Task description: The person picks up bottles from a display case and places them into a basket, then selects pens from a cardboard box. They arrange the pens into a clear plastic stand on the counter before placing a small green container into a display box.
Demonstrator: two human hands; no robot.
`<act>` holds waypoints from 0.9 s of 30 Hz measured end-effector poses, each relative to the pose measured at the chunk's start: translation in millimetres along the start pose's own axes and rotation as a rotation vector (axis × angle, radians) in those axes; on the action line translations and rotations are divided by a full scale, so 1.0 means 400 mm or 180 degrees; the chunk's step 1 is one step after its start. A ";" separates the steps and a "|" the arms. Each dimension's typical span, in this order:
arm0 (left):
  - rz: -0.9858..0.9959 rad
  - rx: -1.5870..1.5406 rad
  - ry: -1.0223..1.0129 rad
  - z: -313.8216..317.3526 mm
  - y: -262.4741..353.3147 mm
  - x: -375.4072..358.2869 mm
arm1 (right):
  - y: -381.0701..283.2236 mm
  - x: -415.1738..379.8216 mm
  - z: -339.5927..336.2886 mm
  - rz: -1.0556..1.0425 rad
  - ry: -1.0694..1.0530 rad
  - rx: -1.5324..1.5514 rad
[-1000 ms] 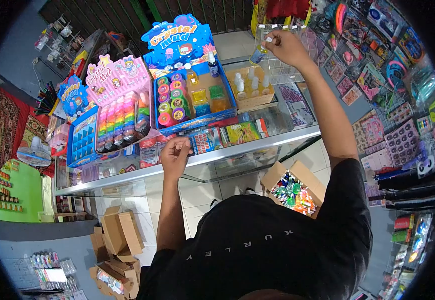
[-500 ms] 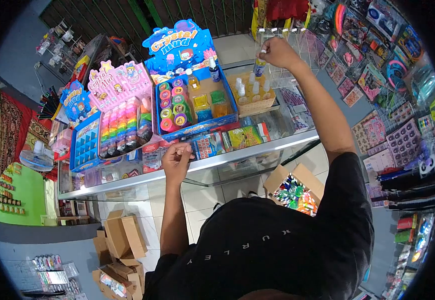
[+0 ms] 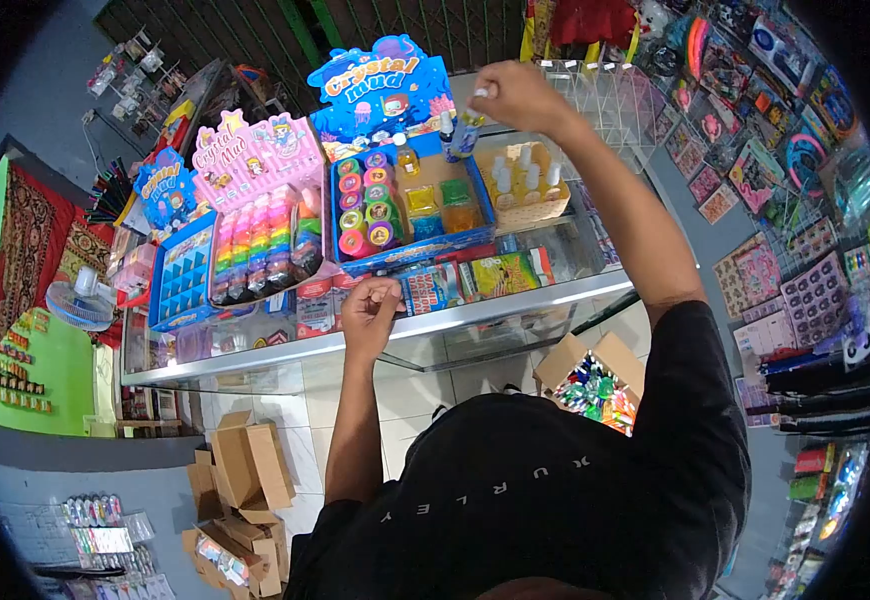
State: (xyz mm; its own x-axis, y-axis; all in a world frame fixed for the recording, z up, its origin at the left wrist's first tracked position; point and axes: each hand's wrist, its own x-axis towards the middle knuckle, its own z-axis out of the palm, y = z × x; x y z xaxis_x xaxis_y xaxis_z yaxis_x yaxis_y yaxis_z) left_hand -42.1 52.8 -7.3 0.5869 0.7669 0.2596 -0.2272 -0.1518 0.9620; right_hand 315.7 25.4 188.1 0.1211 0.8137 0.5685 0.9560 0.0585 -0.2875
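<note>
A: On what sort of surface?
B: On a glass-topped counter (image 3: pixel 555 303), edged in metal, above a pale tiled floor (image 3: pixel 390 430).
A: And around it?
B: Dark gate (image 3: pixel 205 40) behind, hanging goods (image 3: pixel 785 200) up the right wall, red curtain (image 3: pixel 30 230), fan (image 3: pixel 80 300) and green wall (image 3: pixel 65 400) off left. Down low, open boxes (image 3: pixel 245 462) and a carton (image 3: pixel 623 362) heaped with colourful goods.
A: Any writing?
B: "Crystal Mud" on the tall card (image 3: pixel 380 90) of the blue box (image 3: pixel 415 252), again on the pink box (image 3: pixel 245 150), again on a smaller display (image 3: pixel 165 195) at far left. "URLEY" across the black shirt (image 3: pixel 545 510), after a stylised first letter. On the packets (image 3: pixel 430 288) near the front edge, print too small to trust.
A: And the hands?
B: With the right hand (image 3: pixel 515 95), gripping a bottle (image 3: pixel 468 133) by its cap. With the left hand (image 3: pixel 372 302), fingers loosely curled at the front edge; impossible to tell whether round anything.
A: Bottle where, exactly?
B: By the blue box's back right corner, just beside a spray bottle (image 3: pixel 446 135). To the right, a tray (image 3: pixel 510 208) of white-capped bottles, then a clear rack (image 3: pixel 595 110).
</note>
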 end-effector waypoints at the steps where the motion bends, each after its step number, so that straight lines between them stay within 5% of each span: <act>1: 0.0021 0.0000 0.0003 0.000 0.001 -0.001 | -0.014 0.014 0.024 0.0092 -0.0167 -0.0026; 8: 0.0203 0.0035 0.0008 -0.003 -0.004 -0.010 | -0.016 0.085 0.206 0.0110 -0.0776 -0.0045; 27: 0.0211 0.0206 0.0124 0.007 0.014 -0.027 | 0.013 0.086 0.235 0.0159 -0.1200 -0.0550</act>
State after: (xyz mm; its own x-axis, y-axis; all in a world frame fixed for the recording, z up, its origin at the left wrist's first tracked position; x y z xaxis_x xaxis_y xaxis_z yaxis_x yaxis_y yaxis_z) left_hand -47.4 41.9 -4.4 0.5412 0.7774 0.3206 -0.2131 -0.2420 0.9466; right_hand 299.5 108.1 133.6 0.0929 0.9697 0.2260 0.9861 -0.0582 -0.1557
